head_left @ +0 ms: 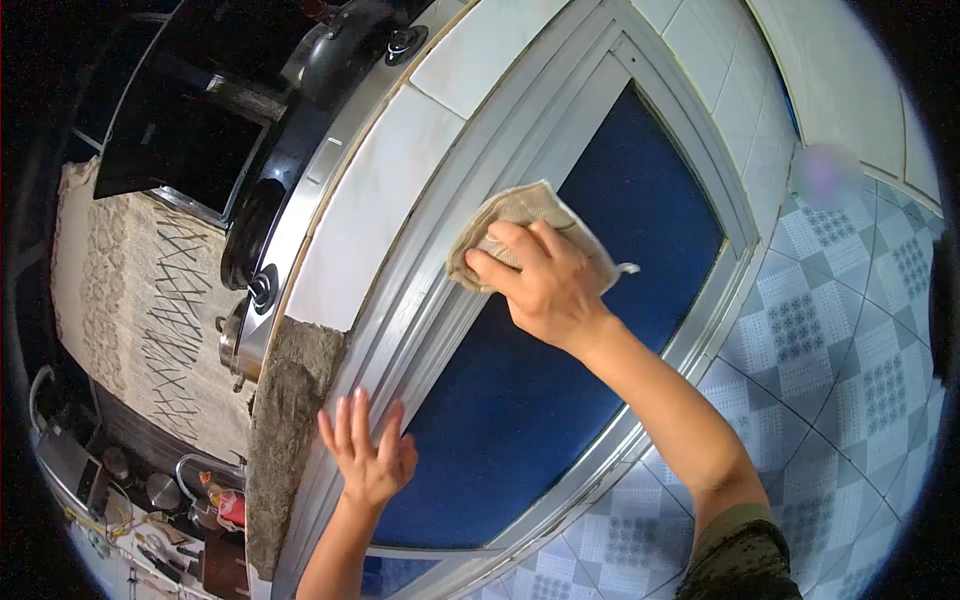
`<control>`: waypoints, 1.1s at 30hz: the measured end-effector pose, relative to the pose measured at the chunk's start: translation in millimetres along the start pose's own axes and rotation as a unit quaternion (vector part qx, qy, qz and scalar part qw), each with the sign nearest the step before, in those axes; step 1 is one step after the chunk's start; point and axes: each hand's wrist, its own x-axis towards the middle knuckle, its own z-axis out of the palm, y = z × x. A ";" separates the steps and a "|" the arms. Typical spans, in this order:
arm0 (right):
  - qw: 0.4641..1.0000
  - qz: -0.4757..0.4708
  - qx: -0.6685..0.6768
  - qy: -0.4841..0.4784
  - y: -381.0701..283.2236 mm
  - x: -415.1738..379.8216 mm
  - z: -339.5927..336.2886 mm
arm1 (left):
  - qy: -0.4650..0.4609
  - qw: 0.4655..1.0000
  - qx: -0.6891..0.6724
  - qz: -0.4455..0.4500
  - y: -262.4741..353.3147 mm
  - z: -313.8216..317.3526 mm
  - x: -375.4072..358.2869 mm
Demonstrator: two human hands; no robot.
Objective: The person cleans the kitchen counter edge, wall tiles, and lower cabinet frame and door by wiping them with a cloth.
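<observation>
My right hand (553,283) presses a beige cloth (522,207) with pale edging against the upper part of the cabinet frame (478,190). A small loop hangs off the cloth's corner beside the blue cabinet panel (560,400). Lower on the same white metal frame, my left hand (368,448) rests with its fingers spread, holding nothing. Its fingertips lie on the frame rail near a rough grey stone edge (291,430).
Above the cabinet, a gas stove (330,160) with black knobs sits on a white-tiled counter (375,200). Farther left are a faucet (190,470) and assorted utensils. Patterned grey-blue floor tiles (800,330) spread along the right.
</observation>
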 end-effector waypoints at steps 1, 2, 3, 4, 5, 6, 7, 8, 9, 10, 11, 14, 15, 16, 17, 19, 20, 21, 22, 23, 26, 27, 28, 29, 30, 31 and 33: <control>1.000 0.001 0.001 0.002 -0.2 1.0 0.9 | -0.001 1.000 0.002 0.001 3.1 3.3 13.2; 1.000 0.006 -0.003 0.004 0.2 2.1 1.1 | -0.006 1.000 0.005 0.000 5.5 6.7 25.5; 1.000 0.011 -0.008 0.006 1.2 2.6 1.2 | -0.012 1.000 0.008 -0.001 6.9 10.0 36.4; 1.000 0.014 -0.009 0.009 5.5 4.0 1.7 | -0.011 1.000 0.009 0.003 7.6 12.7 46.1; 0.998 0.023 -0.036 0.035 13.6 7.2 2.7 | -0.024 1.000 0.009 -0.011 8.0 14.7 54.2; 0.996 0.032 -0.061 0.059 22.1 11.3 4.8 | -0.038 0.999 0.008 -0.027 7.3 16.8 59.8; 0.991 0.060 -0.061 0.101 31.6 17.4 8.8 | -0.036 0.999 0.025 -0.026 5.7 21.0 62.7; 0.986 0.093 -0.069 0.121 40.6 22.9 7.4 | -0.039 0.999 0.025 -0.026 6.0 24.3 62.4; 0.983 0.113 -0.058 0.134 46.5 28.7 6.1 | -0.021 0.999 0.025 -0.023 7.9 27.3 62.0; 0.979 0.133 -0.048 0.148 48.9 31.8 5.2 | -0.002 1.000 0.025 -0.019 9.5 29.1 62.4; 0.979 0.133 -0.047 0.147 45.8 31.5 5.4 | 0.001 0.999 0.034 -0.017 10.1 28.3 63.5; 0.983 0.121 -0.058 0.128 27.2 26.1 4.1 | 0.006 0.999 0.041 -0.017 10.5 29.6 63.4; 0.987 0.099 -0.039 0.120 18.6 19.3 7.6 | 0.010 0.999 0.039 -0.019 11.0 30.4 63.6; 0.990 0.078 -0.020 0.112 9.4 11.0 13.5 | 0.008 0.999 0.042 -0.019 10.5 30.9 62.9; 0.994 0.050 -0.001 0.098 -1.0 0.2 21.5 | 0.005 0.999 0.044 -0.020 10.0 30.9 62.8; 0.996 0.021 0.018 0.083 -17.2 -12.2 25.5 | 0.007 0.999 0.040 -0.019 10.0 29.6 63.0; 0.997 0.012 0.034 0.063 -22.7 -15.1 25.0 | 0.005 0.999 0.038 -0.018 10.1 29.2 63.5; 0.998 0.003 0.052 0.044 -24.8 -16.3 24.8 | 0.006 0.999 0.038 -0.019 10.2 29.0 63.9; 0.998 0.004 0.052 0.043 -19.9 -15.0 22.4 | 0.004 0.999 0.034 -0.020 10.3 28.7 63.6; 0.999 -0.016 0.025 0.038 -9.4 -11.8 18.0 | 0.003 0.999 0.031 -0.021 10.1 28.5 63.1; 0.998 -0.001 -0.021 0.064 17.6 0.5 15.0 | -0.001 1.000 0.018 -0.026 10.4 27.3 63.0; 0.997 0.015 -0.013 0.075 29.1 4.5 15.4 | -0.001 1.000 0.017 -0.027 10.8 28.2 62.8; 0.996 0.032 -0.004 0.087 40.1 8.1 14.8 | 0.004 1.000 0.018 -0.025 10.6 28.9 62.6; 0.996 0.032 -0.006 0.087 48.8 12.5 11.5 | 0.010 0.999 0.020 -0.024 10.3 29.4 63.0; 0.992 0.086 -0.015 0.096 55.8 18.2 5.8 | 0.012 0.999 0.019 -0.023 10.2 29.7 63.4; 0.984 0.140 -0.024 0.106 60.1 22.4 2.4 | 0.011 1.000 0.019 -0.022 10.1 29.5 63.2; 0.971 0.195 -0.004 0.139 63.3 28.6 1.5 | 0.014 0.999 0.019 -0.021 9.7 28.5 63.2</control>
